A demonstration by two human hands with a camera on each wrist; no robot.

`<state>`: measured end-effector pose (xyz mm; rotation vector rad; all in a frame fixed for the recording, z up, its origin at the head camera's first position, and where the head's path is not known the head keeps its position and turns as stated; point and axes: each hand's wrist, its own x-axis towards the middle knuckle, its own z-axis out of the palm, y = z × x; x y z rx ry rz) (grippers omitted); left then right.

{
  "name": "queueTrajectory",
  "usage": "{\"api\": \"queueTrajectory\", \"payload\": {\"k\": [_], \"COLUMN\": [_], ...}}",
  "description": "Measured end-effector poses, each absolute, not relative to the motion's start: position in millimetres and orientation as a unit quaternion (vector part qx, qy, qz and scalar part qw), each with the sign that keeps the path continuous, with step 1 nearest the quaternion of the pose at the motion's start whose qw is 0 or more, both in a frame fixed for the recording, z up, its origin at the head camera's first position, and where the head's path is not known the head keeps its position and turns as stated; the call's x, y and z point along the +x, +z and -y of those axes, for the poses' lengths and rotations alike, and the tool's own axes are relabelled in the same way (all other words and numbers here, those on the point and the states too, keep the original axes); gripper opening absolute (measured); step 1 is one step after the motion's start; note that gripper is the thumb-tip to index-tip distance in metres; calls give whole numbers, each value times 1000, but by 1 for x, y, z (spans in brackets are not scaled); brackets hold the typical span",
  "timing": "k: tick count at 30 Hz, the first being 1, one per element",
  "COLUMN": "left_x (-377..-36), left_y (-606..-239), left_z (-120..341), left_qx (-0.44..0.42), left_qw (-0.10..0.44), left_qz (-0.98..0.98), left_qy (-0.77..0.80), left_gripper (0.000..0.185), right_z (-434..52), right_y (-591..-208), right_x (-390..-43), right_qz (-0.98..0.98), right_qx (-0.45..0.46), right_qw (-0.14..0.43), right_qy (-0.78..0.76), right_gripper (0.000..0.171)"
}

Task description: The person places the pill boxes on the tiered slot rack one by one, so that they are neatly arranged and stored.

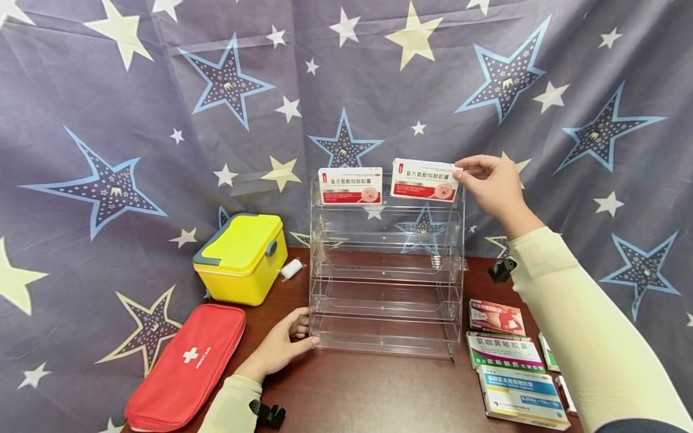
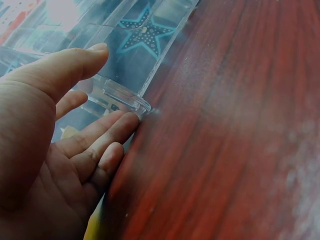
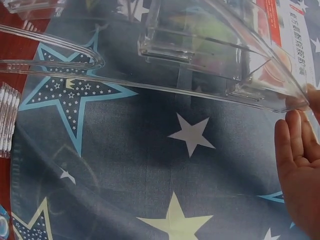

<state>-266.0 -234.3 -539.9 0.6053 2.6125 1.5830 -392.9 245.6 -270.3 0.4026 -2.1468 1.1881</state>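
A clear acrylic tiered rack (image 1: 387, 270) stands mid-table. Two red-and-white medicine boxes lean on its top tier, one on the left (image 1: 350, 185) and one on the right (image 1: 425, 180). My right hand (image 1: 460, 170) pinches the right box at its upper right corner with thumb and forefinger. In the right wrist view the other fingers (image 3: 295, 150) lie straight beside the rack's top edge (image 3: 240, 95). My left hand (image 1: 305, 329) rests against the rack's lower left corner. There its thumb (image 2: 75, 62) lies over the clear foot (image 2: 120, 97), with the fingers nearly straight beside it.
Left of the rack are a yellow lidded case (image 1: 240, 258), a red first-aid pouch (image 1: 186, 364) and a small white object (image 1: 291, 269). Several medicine boxes (image 1: 503, 350) lie at the right front. The brown table (image 1: 368, 391) is backed by star-printed cloth (image 1: 108, 120).
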Motion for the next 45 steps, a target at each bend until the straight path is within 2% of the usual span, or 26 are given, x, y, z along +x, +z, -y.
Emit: {"api": "queueTrajectory", "payload": {"k": [26,34,40,45], "left_x": [-268,-268,-268,-267], "left_y": [-542,-543,-543,-543], "left_z": [234,233,235,235], "left_qx": [195,198,192,192], "left_qw": [18,7,8,10], "left_qz": [-837,-839,-841,-840], "left_qy": [511,506,506,507], "left_gripper": [63,63,63,63], "right_z": [-242,-246,-262,-303], "right_y": [-275,-279,-285,-317], "right_x": [-390,-390,-371,-345], "right_qz": [816,814,804,814], "right_qx": [163,165,147,109], "right_qw": [316,319,344,332], "right_qy": [456,457,461,464], "right_gripper": [20,24,29,32]}}
